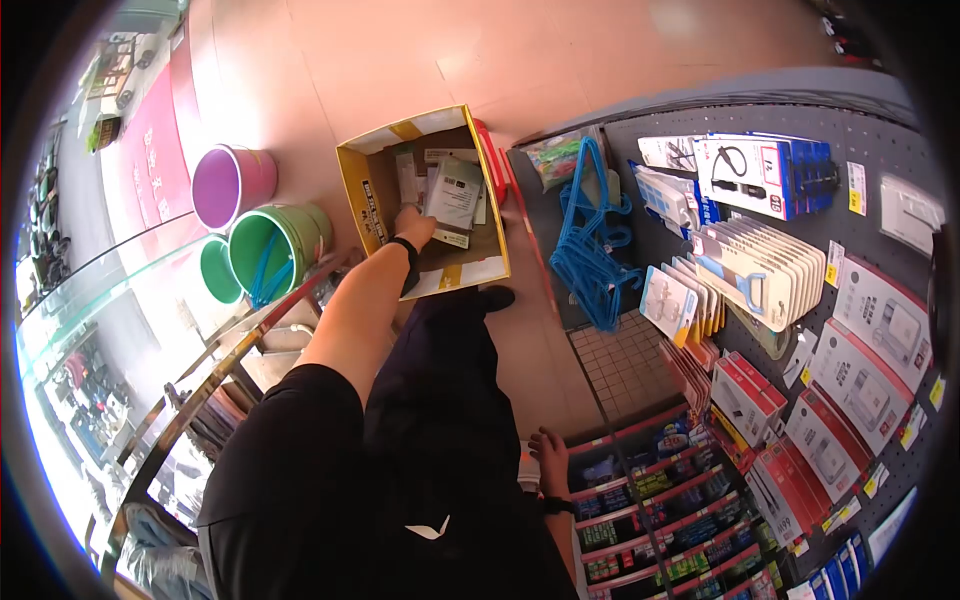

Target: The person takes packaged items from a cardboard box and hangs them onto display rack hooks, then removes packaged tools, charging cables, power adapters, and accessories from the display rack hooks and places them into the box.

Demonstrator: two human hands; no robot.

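Observation:
My left hand (415,228) reaches down inside a yellow cardboard box (490,268) with its flaps folded out. Its fingers look curled at the edge of several flat packages (455,193), pale and grey with printed text, lying on the bottom. What the fingers grip, if anything, is hidden. A dark band circles that wrist. My right hand (549,460) hangs low beside my right leg with its fingers apart, holding nothing that I can see. Close by it is a small white object (528,470), partly covered by my dark clothing.
Blue hangers (590,245) and carded goods (765,275) hang on a grey pegboard (620,150) to the right. Below them stands a rack (640,500) of small packets. At left are a purple bucket (218,188), a green bucket (270,225) and a glass-topped case (110,265).

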